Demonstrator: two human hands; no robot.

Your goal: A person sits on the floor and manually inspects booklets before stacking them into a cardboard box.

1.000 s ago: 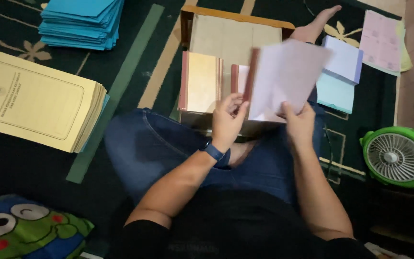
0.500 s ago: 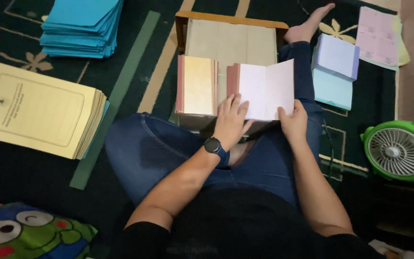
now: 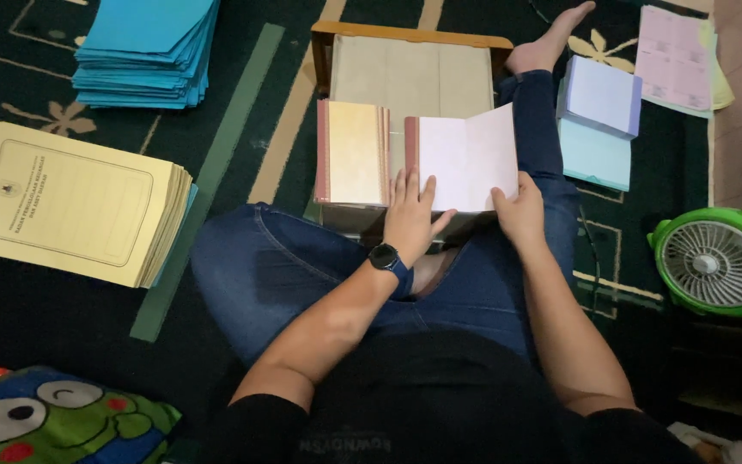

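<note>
At frame centre, the pale pink sheet [image 3: 467,156], lifted a moment ago, now lies flat; left hand [image 3: 409,215] presses it, right hand [image 3: 521,210] grasps its edge.

Left hand [image 3: 411,215] flat, fingers spread — right hand [image 3: 521,210] curled, gripping.

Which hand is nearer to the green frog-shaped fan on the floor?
Right. The right hand holds the right edge of the pale pink sheet, on the side facing the green fan. The left hand rests on the sheet's left part, farther from the fan.
</note>
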